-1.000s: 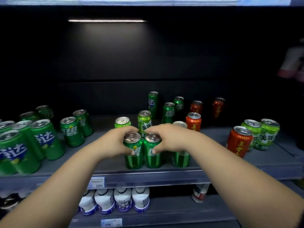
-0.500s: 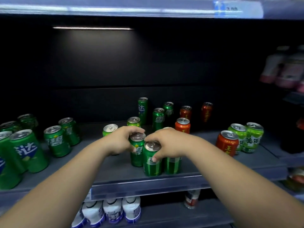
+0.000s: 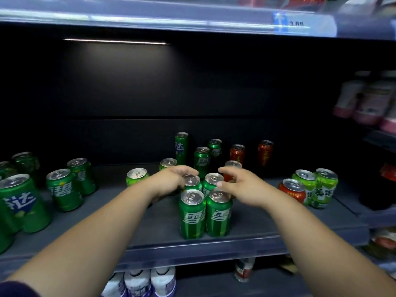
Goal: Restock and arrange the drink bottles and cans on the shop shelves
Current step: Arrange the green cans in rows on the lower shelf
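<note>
Four dark green Sprite cans stand in a tight two-by-two block near the front of the grey shelf (image 3: 267, 224). The front pair is the front left can (image 3: 192, 215) and the front right can (image 3: 219, 215). My left hand (image 3: 171, 182) curls its fingers over the top of the back left can (image 3: 192, 181). My right hand (image 3: 242, 188) hovers with loosely spread fingers beside the back right can (image 3: 213, 180) and holds nothing.
Green Fanta and Sprite cans (image 3: 64, 189) crowd the shelf's left. Light green cans (image 3: 137, 176), more green cans (image 3: 201, 159) and red cans (image 3: 237, 153) stand behind. A red can (image 3: 293, 190) and light green cans (image 3: 323, 189) stand at right. White bottles (image 3: 150, 282) fill the shelf below.
The two cans I held have gone down with the others into a block of four. My right hand has let go and opened. The view has tilted up slightly.
</note>
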Motion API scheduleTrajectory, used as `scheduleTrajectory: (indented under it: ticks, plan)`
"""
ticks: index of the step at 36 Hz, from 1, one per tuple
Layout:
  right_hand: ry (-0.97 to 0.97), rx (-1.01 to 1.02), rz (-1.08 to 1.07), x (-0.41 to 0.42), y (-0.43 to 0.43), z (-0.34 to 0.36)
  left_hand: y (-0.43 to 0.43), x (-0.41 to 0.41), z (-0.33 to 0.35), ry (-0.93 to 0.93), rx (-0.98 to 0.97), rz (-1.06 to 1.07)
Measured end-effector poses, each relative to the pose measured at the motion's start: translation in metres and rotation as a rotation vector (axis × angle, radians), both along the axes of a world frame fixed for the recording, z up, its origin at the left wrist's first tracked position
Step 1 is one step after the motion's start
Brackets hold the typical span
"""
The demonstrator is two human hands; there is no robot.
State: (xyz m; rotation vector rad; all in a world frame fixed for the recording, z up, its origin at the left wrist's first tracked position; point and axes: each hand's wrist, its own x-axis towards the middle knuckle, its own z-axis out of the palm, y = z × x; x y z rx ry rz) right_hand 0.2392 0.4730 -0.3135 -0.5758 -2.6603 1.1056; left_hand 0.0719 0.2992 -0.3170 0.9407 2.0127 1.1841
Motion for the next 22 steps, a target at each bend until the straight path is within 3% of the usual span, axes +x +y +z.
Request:
scheduleTrajectory:
  ticks: [22]
  plan:
    - [-0.084, 0.163, 0.065, -0.007, -0.004, -0.002, -0.013, 0.006, -0.012, 0.057, 0.121, 0.083]
